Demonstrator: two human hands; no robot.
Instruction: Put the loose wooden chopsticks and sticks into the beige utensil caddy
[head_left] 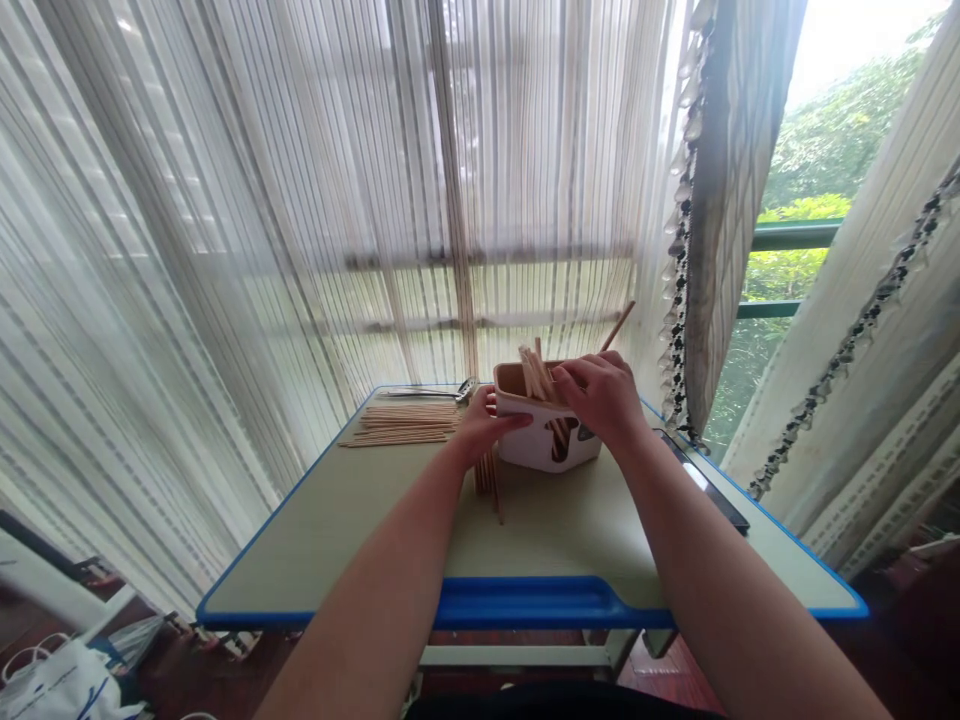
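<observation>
On the table, a white chopstick holder (536, 450) with a brown inside and dark cut-outs stands between my hands. My left hand (484, 425) grips its left end, thumb across the front and fingers round the side. Over the right end of the rim curls my right hand (604, 390); what its fingers close on is hidden. Pale wooden sticks (534, 372) poke up from the holder. A single brown chopstick (619, 325) slants up behind my right hand, its lower part out of sight. Loose chopsticks (401, 425) lie left of the holder, and more chopsticks (487, 475) lie below my left hand.
A slotted metal utensil (466, 388) lies at the back edge of the blue-edged table (345, 540). On the right rests a dark flat tablet-like device (705, 485). Sheer curtains (337, 200) hang behind. A white bag (64, 680) is on the floor at left.
</observation>
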